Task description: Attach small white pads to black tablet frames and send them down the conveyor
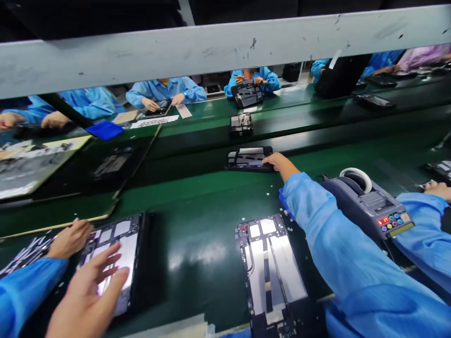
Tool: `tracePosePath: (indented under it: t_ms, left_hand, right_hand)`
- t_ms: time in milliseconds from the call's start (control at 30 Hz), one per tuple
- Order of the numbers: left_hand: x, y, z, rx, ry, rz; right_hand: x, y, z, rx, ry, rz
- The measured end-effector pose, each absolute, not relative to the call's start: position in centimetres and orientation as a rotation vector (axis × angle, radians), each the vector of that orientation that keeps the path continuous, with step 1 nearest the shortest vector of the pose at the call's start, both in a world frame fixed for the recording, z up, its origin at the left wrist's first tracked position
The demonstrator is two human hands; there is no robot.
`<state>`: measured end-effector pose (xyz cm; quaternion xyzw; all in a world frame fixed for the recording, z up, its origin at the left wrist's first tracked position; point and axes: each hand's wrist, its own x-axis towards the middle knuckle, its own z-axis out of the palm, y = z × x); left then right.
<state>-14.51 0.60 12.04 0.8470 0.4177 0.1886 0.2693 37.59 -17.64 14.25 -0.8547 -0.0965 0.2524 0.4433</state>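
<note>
My right hand [279, 163] reaches far across the green belt and grips the right edge of a dark open tablet chassis [246, 158] lying on the belt's far lane. My left hand [89, 293] hovers flat, fingers spread, over another open tablet chassis [132, 234] at the lower left, holding nothing. A third open tablet chassis [269, 267] with shiny metal plates lies straight in front of me, beneath my right sleeve.
A co-worker's hand [70, 238] in a blue sleeve rests on the left chassis's far corner. A grey tape dispenser [369, 204] stands to the right, with another co-worker's hand [439, 189] beyond it. Across the belt sit several people in blue coats; one more chassis [241, 123] lies there.
</note>
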Motion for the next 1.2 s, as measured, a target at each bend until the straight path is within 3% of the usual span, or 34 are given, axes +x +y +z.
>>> tracePosePath:
  t_ms: [100, 200, 400, 533, 700, 967, 1100, 1200]
  left_hand:
    - [-8.9, -5.7, 13.1, 1.843, 0.957, 0.617]
    - [-2.8, -10.0, 13.1, 1.344, 0.788, 0.443]
    - [3.1, -16.0, 12.6, 0.978, 0.514, 0.364]
    - [0.0, -18.3, 12.7, 1.193, 0.517, 0.244]
    - [-3.6, -18.2, 11.4, 1.541, 0.435, -0.025]
    - [-3.2, -18.9, 8.4, 2.032, 0.217, 0.128]
    - [-3.9, -18.6, 8.1, 1.979, 0.284, -0.001]
    - [-3.2, -16.4, 8.5, 2.226, 0.460, 0.180]
  right_hand:
    - [35.6, -16.8, 15.7, -1.863, -0.206, 0.669]
    - [30.8, -17.6, 17.3, -1.636, -0.216, 0.668]
    - [14.8, -29.1, 14.4, -1.067, -0.391, 0.677]
    - [8.8, -40.4, 9.9, -1.174, -0.460, 0.923]
    - [8.1, -48.3, 6.8, -1.356, -0.483, 1.000]
    - [8.3, -47.1, 7.4, -1.901, -0.860, 0.816]
    - [9.6, -46.6, 8.5, -2.050, -0.990, 0.728]
    - [10.8, -46.8, 9.0, -2.184, -0.932, 0.556]
